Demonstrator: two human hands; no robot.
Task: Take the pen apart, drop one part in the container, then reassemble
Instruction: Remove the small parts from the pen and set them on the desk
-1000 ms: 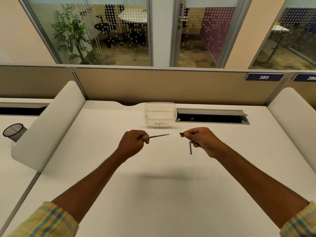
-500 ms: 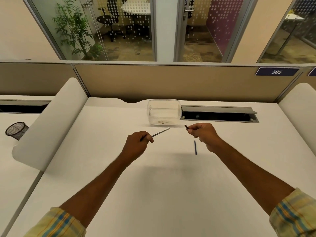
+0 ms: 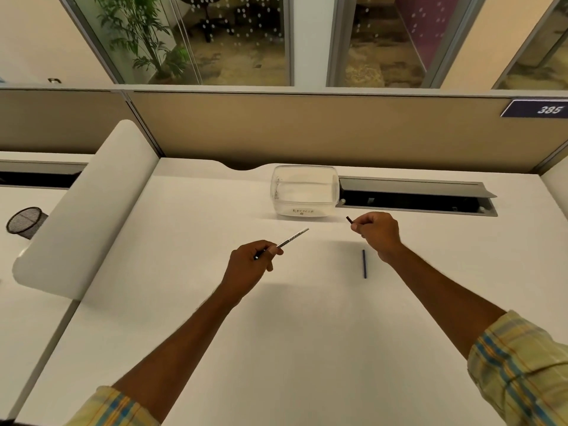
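Observation:
My left hand (image 3: 250,265) grips the white pen barrel (image 3: 292,237), which points up and to the right toward the container. My right hand (image 3: 376,232) pinches a small dark pen piece (image 3: 349,219) just to the right of the container's front corner. A thin blue refill (image 3: 364,263) lies flat on the white desk, below my right hand. The clear plastic container (image 3: 304,192) stands at the back of the desk and looks empty.
An open cable tray slot (image 3: 415,198) runs to the right of the container. A tan partition (image 3: 307,130) closes the back. A white curved divider (image 3: 83,216) stands on the left, with a black mesh cup (image 3: 26,221) beyond it.
Both hands have moved forward, toward the container. The barrel has tilted upward. The refill lies where it was on the desk.

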